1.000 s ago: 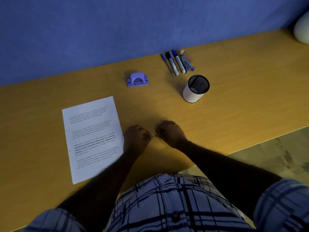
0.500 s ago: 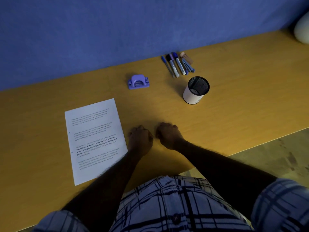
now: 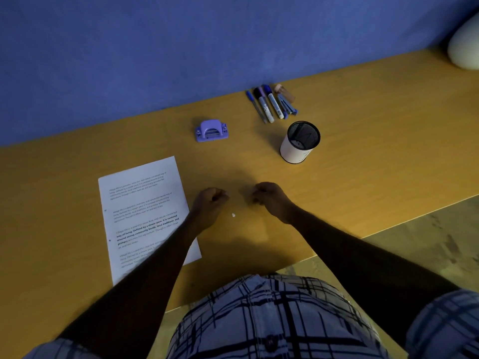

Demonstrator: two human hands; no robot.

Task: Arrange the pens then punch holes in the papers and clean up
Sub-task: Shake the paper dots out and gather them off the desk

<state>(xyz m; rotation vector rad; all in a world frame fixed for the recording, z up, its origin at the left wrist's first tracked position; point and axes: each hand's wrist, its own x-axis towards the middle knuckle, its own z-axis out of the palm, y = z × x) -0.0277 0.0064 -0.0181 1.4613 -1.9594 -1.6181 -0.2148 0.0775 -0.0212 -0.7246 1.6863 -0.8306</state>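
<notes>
Left hand [image 3: 210, 203]: fingers curled, pale speck at the fingertips; cannot tell whether pinched. Right hand [image 3: 269, 200]: fingers curled inward, nothing visible in the grip. Between both, on yellow wooden desk [image 3: 363, 164]: small white paper dot [image 3: 233, 215]. Partly under left forearm: printed white paper sheet [image 3: 145, 216]. Farther back: purple plastic hole punch [image 3: 212, 130], black mesh pen cup with white wrap [image 3: 300, 143], row of blue and grey pens [image 3: 269, 104].

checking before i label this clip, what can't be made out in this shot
All from the head view:
- Whether the left hand or right hand pinches anything: curled fingers and dim light hide it.
- The paper: near edge partly hidden under the left forearm.
- The pale round object: cut off by the right edge.
- The white speck between the hands: too small to identify.
</notes>
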